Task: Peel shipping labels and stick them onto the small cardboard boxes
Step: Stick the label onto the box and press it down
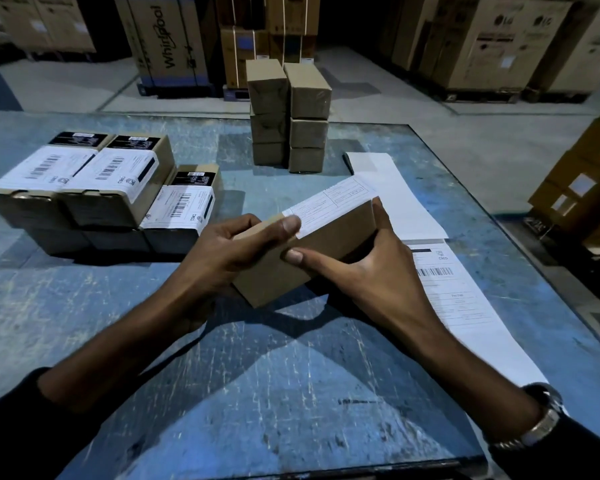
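On a scuffed blue counter [84, 341], seen from above, a person works with both hands on one small box.

At far left sits a group of labelled boxes [84, 181] — white labels with barcodes face up on the top ones. These look finished.

Moving right, the left hand [229, 251] grips the near-left end of a plain brown box [302, 254], fingers curled under it and thumb pressed on the upper edge, right where the white label [329, 206] begins. The box is tilted up off the counter, its long axis running from near-left to far-right. The label lies along the top face, following that same axis.

Behind, at centre, stands a stack of unlabelled boxes [291, 116], well apart from the hands.

The right hand [378, 268] holds the far-right end of the box — thumb stretched along the near side face, fingers curled over the far corner by the label's end.

At far right a label strip [447, 289] runs along the counter, just beside the right wrist, so the right hand is nearer for peeling the next one.

Likely next: smoothing the label flat along the box's length.
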The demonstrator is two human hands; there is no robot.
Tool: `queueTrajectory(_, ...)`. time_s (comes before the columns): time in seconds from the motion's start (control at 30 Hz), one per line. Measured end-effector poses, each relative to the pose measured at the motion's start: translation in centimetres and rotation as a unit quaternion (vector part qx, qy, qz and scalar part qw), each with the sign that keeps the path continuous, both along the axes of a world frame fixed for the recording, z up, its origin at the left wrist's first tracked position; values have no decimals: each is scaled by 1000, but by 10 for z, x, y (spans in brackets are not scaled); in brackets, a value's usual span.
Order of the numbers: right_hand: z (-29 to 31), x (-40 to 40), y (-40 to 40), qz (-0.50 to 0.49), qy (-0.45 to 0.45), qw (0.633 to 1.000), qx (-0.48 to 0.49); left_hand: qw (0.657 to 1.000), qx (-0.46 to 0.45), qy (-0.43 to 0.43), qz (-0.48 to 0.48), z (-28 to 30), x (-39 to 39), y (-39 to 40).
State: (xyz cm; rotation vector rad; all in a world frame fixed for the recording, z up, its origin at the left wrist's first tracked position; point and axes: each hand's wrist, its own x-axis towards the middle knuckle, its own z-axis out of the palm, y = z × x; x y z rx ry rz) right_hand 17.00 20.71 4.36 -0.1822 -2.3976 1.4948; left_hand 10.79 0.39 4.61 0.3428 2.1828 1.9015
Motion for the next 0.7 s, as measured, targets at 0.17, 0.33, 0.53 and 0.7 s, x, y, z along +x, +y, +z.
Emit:
queueTrajectory(0.17,5,4,-1,30,-17,990,-134,1000,2,9,5,4,0,-2)
queueTrajectory(0.33,6,3,3,4,17,999,-44,990,-21,138,9,10,6,-1)
queueTrajectory(0.53,9,10,5,43,23,996,-77,960,-73,268,-19,13,-6,-22)
queueTrajectory(0.7,9,4,16,83,-62,984,-142,868,-170,464,-43,8,-14,-30)
